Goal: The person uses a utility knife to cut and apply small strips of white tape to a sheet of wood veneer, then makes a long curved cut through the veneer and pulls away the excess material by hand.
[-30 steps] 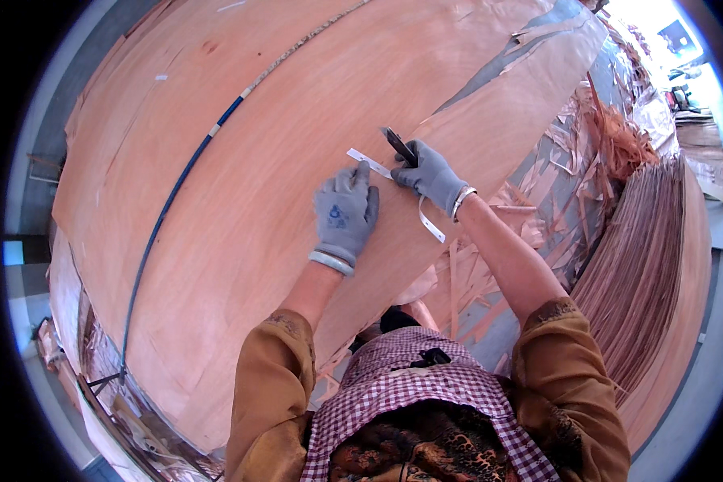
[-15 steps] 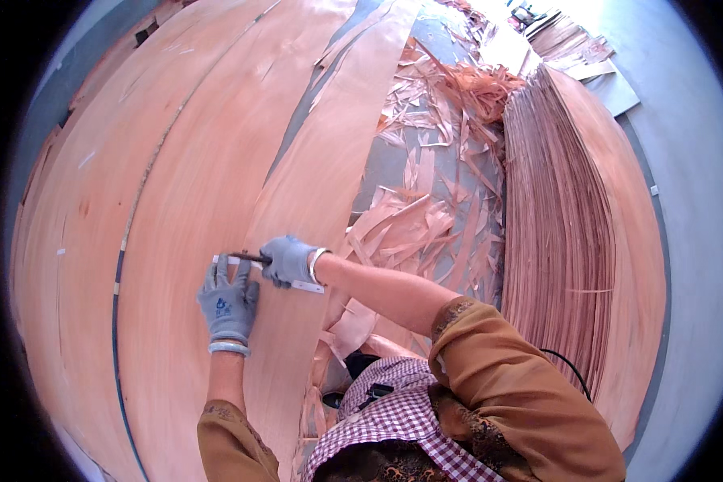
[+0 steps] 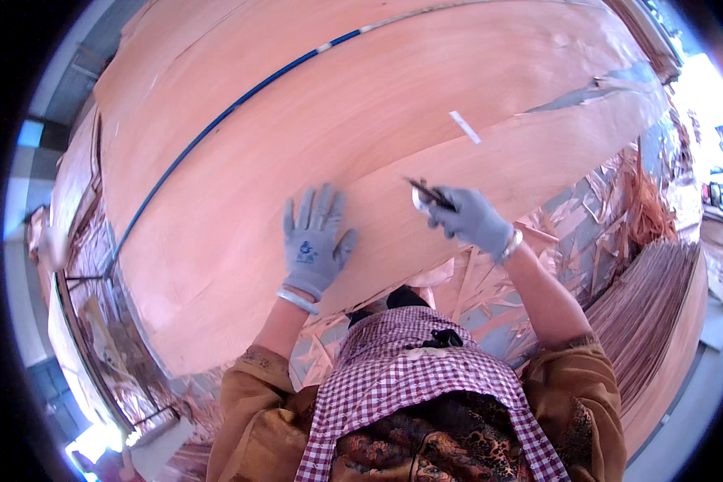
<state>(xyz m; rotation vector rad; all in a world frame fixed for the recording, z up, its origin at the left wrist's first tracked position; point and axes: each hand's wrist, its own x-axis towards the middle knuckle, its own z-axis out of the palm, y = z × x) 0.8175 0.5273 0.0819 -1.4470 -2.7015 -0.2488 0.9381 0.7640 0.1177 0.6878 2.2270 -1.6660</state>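
My left hand, in a grey work glove, lies flat with fingers spread on a large pinkish wood veneer sheet. To its right my right hand, gloved too, is closed around a dark, narrow, pointed knife-like tool. A pale, rounded piece shows beside the tool; I cannot make out what it is. Past the right hand a short white tape strip sticks to the veneer, near a seam between overlapping sheets. Further right along that seam a ragged gap opens in the wood.
A long blue and pale rod curves across the far side of the sheet. Torn veneer scraps litter the grey floor at the near right, beside a tall veneer stack. A metal-framed rack with wood pieces stands at the left.
My view has turned and shifted along the sheet. My hands have moved apart from the white strip, which now lies uncovered; the left hand is flat and the right still holds the tool.
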